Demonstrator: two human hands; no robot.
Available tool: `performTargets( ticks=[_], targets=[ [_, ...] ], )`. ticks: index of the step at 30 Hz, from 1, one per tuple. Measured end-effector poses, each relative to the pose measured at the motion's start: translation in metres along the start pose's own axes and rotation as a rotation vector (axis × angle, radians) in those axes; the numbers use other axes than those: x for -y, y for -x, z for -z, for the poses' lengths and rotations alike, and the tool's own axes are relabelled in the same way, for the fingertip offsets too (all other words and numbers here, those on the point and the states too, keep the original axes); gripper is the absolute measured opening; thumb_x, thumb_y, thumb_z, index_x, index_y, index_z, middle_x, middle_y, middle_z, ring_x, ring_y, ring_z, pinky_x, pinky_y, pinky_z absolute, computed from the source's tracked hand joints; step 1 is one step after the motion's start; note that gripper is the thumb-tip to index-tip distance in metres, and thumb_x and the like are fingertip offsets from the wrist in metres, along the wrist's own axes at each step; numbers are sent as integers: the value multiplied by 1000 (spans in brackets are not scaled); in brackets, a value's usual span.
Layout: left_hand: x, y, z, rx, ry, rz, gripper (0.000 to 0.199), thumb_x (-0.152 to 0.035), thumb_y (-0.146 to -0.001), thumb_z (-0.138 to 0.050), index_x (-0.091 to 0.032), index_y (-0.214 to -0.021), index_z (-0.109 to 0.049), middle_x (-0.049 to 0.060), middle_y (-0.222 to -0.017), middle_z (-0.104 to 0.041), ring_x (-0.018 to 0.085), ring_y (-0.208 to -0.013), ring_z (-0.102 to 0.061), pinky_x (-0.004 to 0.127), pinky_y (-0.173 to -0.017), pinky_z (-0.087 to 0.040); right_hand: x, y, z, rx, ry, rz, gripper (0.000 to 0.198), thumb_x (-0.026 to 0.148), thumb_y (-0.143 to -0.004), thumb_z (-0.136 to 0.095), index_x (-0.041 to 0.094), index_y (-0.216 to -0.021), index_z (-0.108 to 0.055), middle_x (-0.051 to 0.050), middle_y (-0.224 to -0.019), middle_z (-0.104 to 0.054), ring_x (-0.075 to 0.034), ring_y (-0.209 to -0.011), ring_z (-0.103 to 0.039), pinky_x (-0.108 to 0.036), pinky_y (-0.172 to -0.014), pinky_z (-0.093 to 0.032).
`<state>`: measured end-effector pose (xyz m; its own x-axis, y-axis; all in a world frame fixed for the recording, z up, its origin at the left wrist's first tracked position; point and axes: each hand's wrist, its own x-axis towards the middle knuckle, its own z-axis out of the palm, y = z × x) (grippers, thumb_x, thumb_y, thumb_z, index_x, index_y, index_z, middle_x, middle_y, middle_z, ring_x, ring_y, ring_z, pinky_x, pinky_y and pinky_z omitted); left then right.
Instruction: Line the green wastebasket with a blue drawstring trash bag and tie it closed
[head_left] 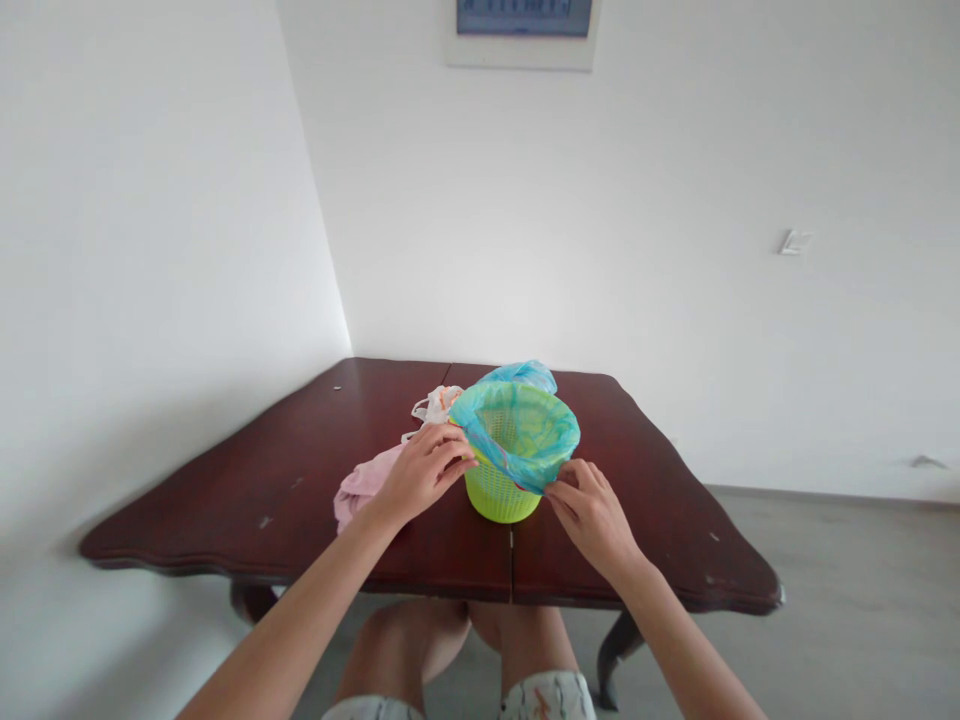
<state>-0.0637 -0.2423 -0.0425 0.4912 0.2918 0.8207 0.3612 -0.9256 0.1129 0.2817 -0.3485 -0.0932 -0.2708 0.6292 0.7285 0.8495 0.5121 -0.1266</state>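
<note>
Pinched front edge of blue bag (534, 472) w/ L grip (424, 465) at approx. 8 o'clock on the rim, thumb and fingertips brought together; pinched same film w/ R grip (589, 510) at approx. 5 o'clock, fingertips gathered on a fold. Couldn't tell amt of film caught under L fingers.

Was prob. midway thru lining green basket (501, 503), i.e. fitting bag edge over the rim. Called next, by the look of it, for holding both pinches, drawing film down evenly at 6 o'clock, then sorting slack at 12, w/o tipping basket.

Had basket upright on dark red-brown surface (637, 500), straight ahead at 12 o'clock. Looked lime green, round, full of small holes, narrower at base than at mouth. Re bag: looked thin, crinkly, see-through turquoise, lining the inside and folded over the rim, w/ loose puff past the rim at 12. Spotted tiny red + yellow bits along the edge, too small to ID.

Further out from basket: saw white bag (441, 402) w/ orange marks at 10 o'clock, crumpled, plus pink cloth (364, 485) at 8, partly hidden by L arm (322, 590). Had white wall (562, 230) beyond at 12, w/ switch plate (795, 242) up at 2.
</note>
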Motion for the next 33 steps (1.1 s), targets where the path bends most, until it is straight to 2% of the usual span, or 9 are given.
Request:
performTargets(
  ticks=[4, 9, 11, 15, 20, 24, 28, 30, 33],
  targets=[
    [2, -1, -1, 1, -41, 40, 39, -36, -115, -80, -36, -154, -75, 12, -156, -75, 34, -143, -71, 58, -123, -57, 8, -3, 5, 68, 17, 65, 26, 22, -118, -65, 33, -118, -88, -9, -112, -74, -27, -99, -67, -44, -85, -54],
    [-5, -10, 2, 48, 35, 41, 10, -37, -115, -80, -35, -121, -87, 6, -137, -85, 30, -126, -79, 54, -119, -59, 13, -3, 1, 173, 36, 77, 20, 22, -117, -67, 29, -112, -85, -7, -104, -75, -27, -96, -69, -42, -80, -50],
    [-8, -12, 5, 63, 79, 54, 12, -43, -111, -85, -31, -108, -84, 7, -138, -86, 31, -129, -78, 55, -120, -57, 11, -1, -1, 167, -10, 52, 19, 21, -117, -67, 29, -112, -84, -7, -106, -78, -27, -97, -71, -41, -81, -51],
    [-8, -18, 8, 159, 146, 102, 21, -47, -109, -87, -30, -117, -78, 8, -138, -86, 34, -135, -77, 58, -125, -53, 4, 10, -2, 105, -107, -20, 20, 21, -118, -64, 29, -116, -83, -6, -105, -80, -27, -97, -74, -42, -84, -56],
    [-9, -30, 7, 251, 209, 167, 37, -48, -112, -83, -31, -144, -77, 5, -113, -81, 29, -109, -78, 47, -107, -61, 8, 38, -11, 43, -177, -116, 17, 23, -118, -64, 28, -112, -79, -6, -98, -78, -26, -89, -73, -43, -82, -61],
    [-12, -36, 9, 324, 170, 117, 17, -40, -117, -74, -30, -124, -86, 5, -102, -76, 26, -97, -75, 40, -94, -60, 23, 75, -29, 38, -270, -190, 18, 22, -117, -63, 28, -109, -78, -5, -91, -75, -25, -82, -72, -39, -73, -62],
    [-12, -12, 3, 212, 60, 40, 12, -34, -116, -74, -30, -112, -85, 5, -99, -80, 26, -95, -75, 43, -97, -58, 42, 115, -48, 14, -319, -259, 22, 24, -118, -62, 29, -102, -77, -4, -84, -72, -25, -75, -71, -39, -67, -63],
    [-11, 10, -3, 160, 58, 109, 12, -41, -112, -81, -30, -111, -83, 3, -88, -78, 25, -84, -72, 41, -90, -57, 48, 128, -53, -25, -329, -287, 22, 26, -117, -64, 29, -99, -77, -5, -85, -74, -26, -76, -73, -40, -69, -64],
    [-8, 41, -6, 195, 221, 354, 37, -63, -106, -85, -27, -112, -81, -3, -70, -66, 19, -62, -60, 33, -67, -47, 43, 132, -51, -69, -372, -360, 21, 27, -117, -65, 29, -101, -78, -7, -92, -77, -27, -82, -77, -39, -73, -66]
  ],
)
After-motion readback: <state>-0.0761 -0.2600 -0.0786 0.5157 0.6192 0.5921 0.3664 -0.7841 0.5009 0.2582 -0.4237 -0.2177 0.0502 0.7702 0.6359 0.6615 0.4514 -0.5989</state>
